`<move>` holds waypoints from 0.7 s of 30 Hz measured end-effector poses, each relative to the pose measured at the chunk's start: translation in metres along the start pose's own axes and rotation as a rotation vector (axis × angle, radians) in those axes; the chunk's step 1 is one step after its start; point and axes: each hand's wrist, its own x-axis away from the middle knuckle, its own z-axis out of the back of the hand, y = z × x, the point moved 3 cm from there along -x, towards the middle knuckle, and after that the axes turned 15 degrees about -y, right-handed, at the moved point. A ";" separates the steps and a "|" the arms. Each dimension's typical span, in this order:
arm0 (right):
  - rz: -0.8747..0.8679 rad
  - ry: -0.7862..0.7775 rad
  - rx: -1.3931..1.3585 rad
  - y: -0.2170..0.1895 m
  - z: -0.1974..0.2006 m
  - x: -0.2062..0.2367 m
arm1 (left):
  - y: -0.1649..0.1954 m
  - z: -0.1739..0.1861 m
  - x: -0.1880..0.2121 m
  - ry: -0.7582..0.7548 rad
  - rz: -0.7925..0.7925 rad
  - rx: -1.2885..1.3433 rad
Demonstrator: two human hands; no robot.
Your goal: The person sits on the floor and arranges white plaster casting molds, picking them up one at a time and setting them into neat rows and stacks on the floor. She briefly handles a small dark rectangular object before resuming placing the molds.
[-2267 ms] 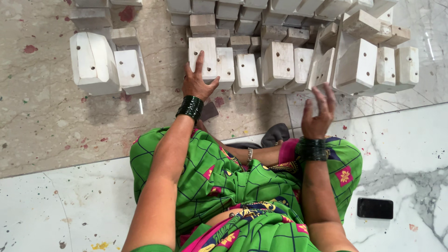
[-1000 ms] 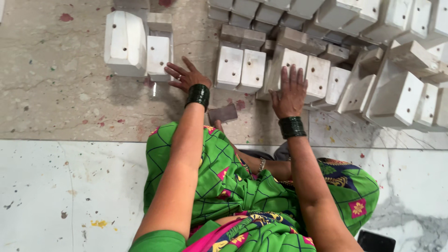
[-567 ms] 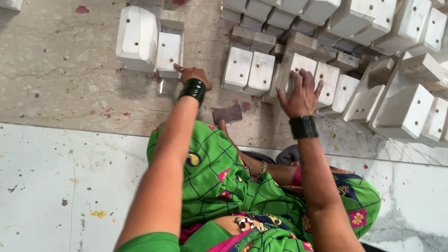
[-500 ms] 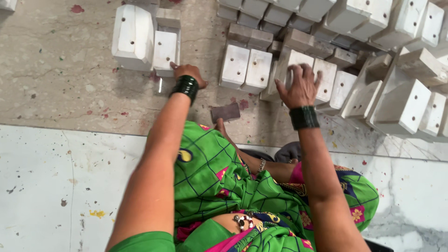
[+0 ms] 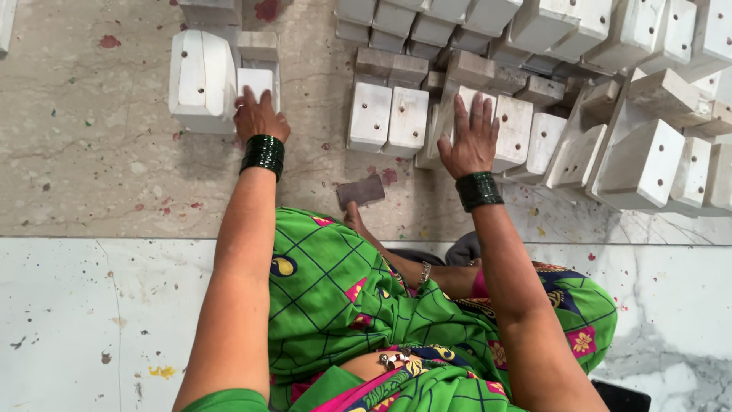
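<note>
Sitting on a stone floor point(image 5: 91, 175), a person spreads the left hand point(image 5: 259, 116) over a small white block point(image 5: 256, 80) at eleven o'clock, fingers resting on it without closing, beside a larger rounded block point(image 5: 202, 80). The right hand point(image 5: 470, 137), open and flat, steadies a block in the crowded row point(image 5: 518, 133) at one o'clock, seemingly keeping it aligned. A brown sanding pad point(image 5: 361, 191) lies between the arms.
</note>
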 end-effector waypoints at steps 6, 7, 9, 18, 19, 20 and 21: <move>-0.071 -0.069 0.073 -0.006 -0.001 -0.001 | -0.012 0.001 -0.005 -0.217 0.226 0.055; -0.058 -0.078 0.074 -0.002 0.002 -0.003 | -0.012 0.002 -0.004 -0.233 0.234 0.062; -0.022 -0.100 0.044 0.007 0.007 -0.004 | -0.012 0.002 -0.002 -0.272 0.258 0.075; 0.008 0.025 0.062 -0.001 -0.004 0.003 | -0.012 0.008 -0.007 -0.241 0.307 0.212; 0.014 0.041 0.064 -0.002 -0.004 0.003 | -0.013 0.009 -0.008 -0.226 0.312 0.236; 0.018 0.061 0.067 -0.002 -0.003 0.003 | -0.014 0.011 -0.009 -0.208 0.315 0.261; 0.016 0.062 0.062 -0.001 -0.002 0.003 | -0.014 0.012 -0.010 -0.188 0.315 0.286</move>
